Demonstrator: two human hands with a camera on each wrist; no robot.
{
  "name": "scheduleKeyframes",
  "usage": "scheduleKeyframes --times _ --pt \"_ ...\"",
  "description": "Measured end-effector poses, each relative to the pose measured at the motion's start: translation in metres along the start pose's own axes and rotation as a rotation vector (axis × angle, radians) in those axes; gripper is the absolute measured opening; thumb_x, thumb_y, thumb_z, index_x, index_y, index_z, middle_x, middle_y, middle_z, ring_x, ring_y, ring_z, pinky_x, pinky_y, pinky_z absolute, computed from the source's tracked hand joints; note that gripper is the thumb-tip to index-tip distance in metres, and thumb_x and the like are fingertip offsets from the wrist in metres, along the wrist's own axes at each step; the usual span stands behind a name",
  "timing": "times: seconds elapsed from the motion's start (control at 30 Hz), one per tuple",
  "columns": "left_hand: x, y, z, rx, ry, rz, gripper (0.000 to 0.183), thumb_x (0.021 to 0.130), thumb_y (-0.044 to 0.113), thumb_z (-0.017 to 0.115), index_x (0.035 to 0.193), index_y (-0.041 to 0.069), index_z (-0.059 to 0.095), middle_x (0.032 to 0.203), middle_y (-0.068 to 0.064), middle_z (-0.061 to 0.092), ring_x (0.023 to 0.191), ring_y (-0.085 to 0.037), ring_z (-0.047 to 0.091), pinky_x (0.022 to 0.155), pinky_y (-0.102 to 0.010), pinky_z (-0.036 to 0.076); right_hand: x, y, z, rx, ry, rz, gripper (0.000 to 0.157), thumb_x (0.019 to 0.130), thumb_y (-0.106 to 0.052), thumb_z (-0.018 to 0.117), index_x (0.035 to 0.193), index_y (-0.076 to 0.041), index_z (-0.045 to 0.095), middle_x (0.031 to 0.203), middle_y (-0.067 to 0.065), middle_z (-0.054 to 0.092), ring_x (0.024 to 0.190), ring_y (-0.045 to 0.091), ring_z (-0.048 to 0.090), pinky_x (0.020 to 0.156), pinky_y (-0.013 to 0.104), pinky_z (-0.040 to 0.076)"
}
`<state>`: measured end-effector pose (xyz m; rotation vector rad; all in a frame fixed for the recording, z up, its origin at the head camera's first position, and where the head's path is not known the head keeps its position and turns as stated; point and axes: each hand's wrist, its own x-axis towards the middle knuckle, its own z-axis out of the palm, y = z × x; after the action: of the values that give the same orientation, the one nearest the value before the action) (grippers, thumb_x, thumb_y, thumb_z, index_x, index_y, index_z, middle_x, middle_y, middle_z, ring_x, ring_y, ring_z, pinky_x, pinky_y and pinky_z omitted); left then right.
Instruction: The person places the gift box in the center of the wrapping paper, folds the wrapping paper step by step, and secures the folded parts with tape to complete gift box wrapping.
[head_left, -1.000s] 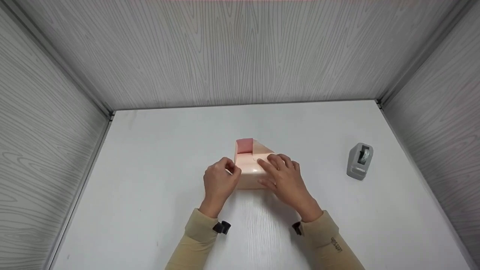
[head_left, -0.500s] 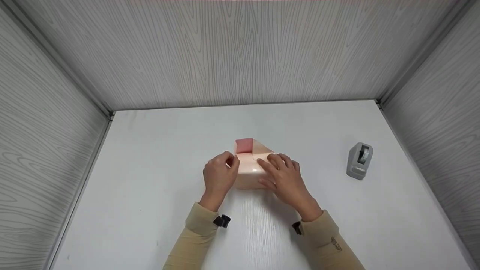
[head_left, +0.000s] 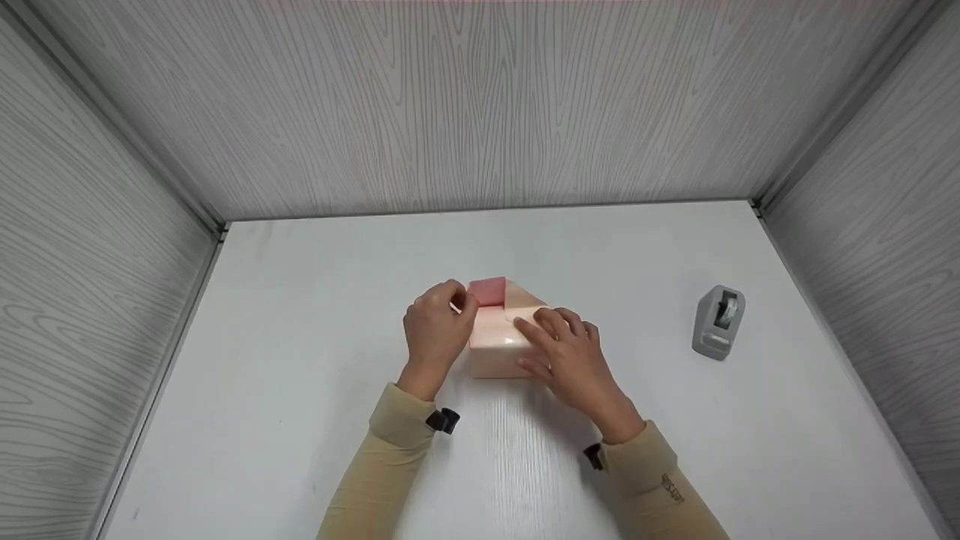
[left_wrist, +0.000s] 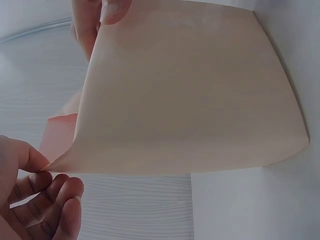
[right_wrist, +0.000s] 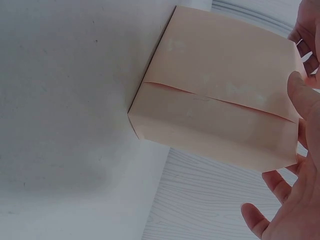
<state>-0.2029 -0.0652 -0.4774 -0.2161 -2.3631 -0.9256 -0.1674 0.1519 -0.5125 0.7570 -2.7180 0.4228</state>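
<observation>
A box-shaped package of glossy pale peach paper (head_left: 495, 360) stands at the middle of the white table, its darker pink inner side (head_left: 487, 291) showing at the far left of the top. My left hand (head_left: 437, 326) pinches the paper's upper left corner between thumb and forefinger. The left wrist view shows that corner (left_wrist: 60, 164) drawn out to a point. On the package's right, my right hand (head_left: 576, 364) rests with spread fingers over a folded-in triangular flap (head_left: 521, 296), the thumb against the near face. An overlapping seam (right_wrist: 200, 95) runs along that face in the right wrist view.
A grey tape dispenser (head_left: 718, 322) with a roll in it stands on the white table (head_left: 300, 315) to the right. Pale wood-grain panels (head_left: 480, 105) enclose the table at the back and both sides.
My left hand has moved away from me along the package's left edge, up to the pink corner, pulling the paper edge with it. My right hand has stayed in place.
</observation>
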Motion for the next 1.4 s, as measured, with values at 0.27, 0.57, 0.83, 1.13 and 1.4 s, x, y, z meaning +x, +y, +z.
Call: scheduleKeyframes --times 0.27,0.57,0.83,1.13,1.4 --pt "-0.008 0.002 -0.001 -0.065 -0.018 -0.035 0.009 0.086 0.013 0.069 0.08 0.008 0.069 0.07 -0.001 0.066 0.059 -0.011 0.061 0.054 -0.031 0.051 -0.001 0.001 0.002 -0.003 0.004 0.004 0.054 0.093 -0.048 0.063 0.141 -0.025 0.054 0.136 0.007 0.047 0.125 0.033 0.041 0.09 0.055 0.038" --pt "-0.029 0.0 0.003 -0.113 -0.016 -0.04 0.005 0.084 0.01 0.071 0.081 0.007 0.069 0.076 -0.002 0.066 0.065 -0.012 0.063 0.059 -0.029 0.052 -0.001 0.001 0.003 -0.011 0.01 0.006 0.055 0.093 -0.049 0.063 0.141 -0.025 0.054 0.136 0.008 0.047 0.125 0.034 0.04 0.09 0.055 0.038" --pt "-0.03 -0.001 0.012 -0.071 -0.005 0.172 0.004 0.078 0.0 0.073 0.08 0.004 0.073 0.089 -0.005 0.068 0.083 -0.019 0.065 0.076 -0.034 0.053 -0.002 0.001 0.003 -0.015 0.003 0.002 0.054 0.094 -0.049 0.061 0.142 -0.025 0.053 0.136 0.007 0.047 0.126 0.033 0.04 0.09 0.055 0.038" --pt "-0.031 -0.004 0.015 -0.023 -0.048 0.267 0.005 0.079 0.001 0.074 0.079 0.005 0.073 0.098 -0.006 0.072 0.092 -0.022 0.066 0.079 -0.037 0.053 -0.002 0.002 0.004 -0.003 0.028 -0.019 0.053 0.094 -0.045 0.062 0.142 -0.025 0.053 0.135 0.008 0.047 0.125 0.033 0.041 0.087 0.055 0.039" --pt "-0.033 -0.005 0.016 -0.028 -0.085 0.292 0.002 0.082 0.004 0.073 0.084 0.004 0.073 0.099 -0.006 0.072 0.094 -0.024 0.064 0.08 -0.04 0.052 -0.001 0.002 0.004 0.004 0.026 -0.01 0.053 0.094 -0.046 0.062 0.141 -0.024 0.054 0.136 0.008 0.047 0.125 0.034 0.041 0.087 0.056 0.039"
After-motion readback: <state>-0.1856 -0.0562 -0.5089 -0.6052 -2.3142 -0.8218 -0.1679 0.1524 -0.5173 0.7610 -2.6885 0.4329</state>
